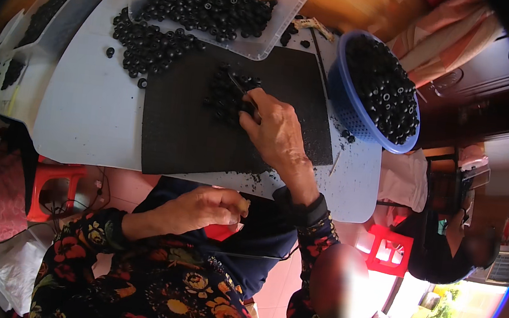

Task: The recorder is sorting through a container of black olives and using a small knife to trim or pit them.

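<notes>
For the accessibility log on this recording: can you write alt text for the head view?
The right hand reaches onto a black mat, holding a thin tool among small black ring-shaped pieces, while the left hand stays curled near the lap. A clear tray and a blue basket of the same pieces stand on the pale table.

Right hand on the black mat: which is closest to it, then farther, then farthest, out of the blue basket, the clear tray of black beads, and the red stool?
From the right hand:
1. Blue basket, just to its right.
2. Clear tray of black beads, at the table's far edge.
3. Red stool, down on the floor at the left.
</notes>
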`<state>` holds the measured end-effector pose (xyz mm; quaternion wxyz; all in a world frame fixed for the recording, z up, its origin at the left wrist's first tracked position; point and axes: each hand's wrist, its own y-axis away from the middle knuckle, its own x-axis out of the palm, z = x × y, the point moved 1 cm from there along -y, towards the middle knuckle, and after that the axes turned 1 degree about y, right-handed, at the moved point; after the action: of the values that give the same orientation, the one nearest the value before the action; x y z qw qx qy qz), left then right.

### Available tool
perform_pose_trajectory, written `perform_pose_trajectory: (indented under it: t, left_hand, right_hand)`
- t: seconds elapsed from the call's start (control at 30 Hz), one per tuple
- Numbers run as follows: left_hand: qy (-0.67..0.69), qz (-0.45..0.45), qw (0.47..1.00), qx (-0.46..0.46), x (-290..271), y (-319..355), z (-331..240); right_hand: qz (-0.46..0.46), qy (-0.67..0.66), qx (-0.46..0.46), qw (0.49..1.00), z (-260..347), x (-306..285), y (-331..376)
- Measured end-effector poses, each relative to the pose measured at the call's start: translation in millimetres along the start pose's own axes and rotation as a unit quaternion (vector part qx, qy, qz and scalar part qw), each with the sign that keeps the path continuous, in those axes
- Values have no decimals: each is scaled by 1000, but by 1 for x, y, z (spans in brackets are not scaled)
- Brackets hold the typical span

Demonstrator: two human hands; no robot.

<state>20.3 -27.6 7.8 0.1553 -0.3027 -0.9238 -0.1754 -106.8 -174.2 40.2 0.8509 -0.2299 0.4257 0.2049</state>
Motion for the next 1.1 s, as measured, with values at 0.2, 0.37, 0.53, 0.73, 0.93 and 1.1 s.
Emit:
perform_pose_trajectory:
  t: [0.2,0.37,0.53,0.73,0.93,1.1]
  left_hand:
    - [68,-18,997,41,6,-1,-5]
    - [57,-111,988,92,20,-15,-10]
    - [143,-84,986,0,34,-24,3]
    - [135,-32,989,-59,50,-29,21]
    - [68,9,993,-100,59,-32,25]
    - [-5,7,999,-48,63,-36,33]
  right_hand:
    - [-5,-134,93,987,8,-19,47]
    - [-9,-282,172,944,23,-29,116]
    - [-118,-311,206,920,35,-9,167]
    - [-202,-311,209,905,37,3,210]
    - [-229,-482,303,790,42,12,235]
    - [-287,-583,329,685,34,21,239]
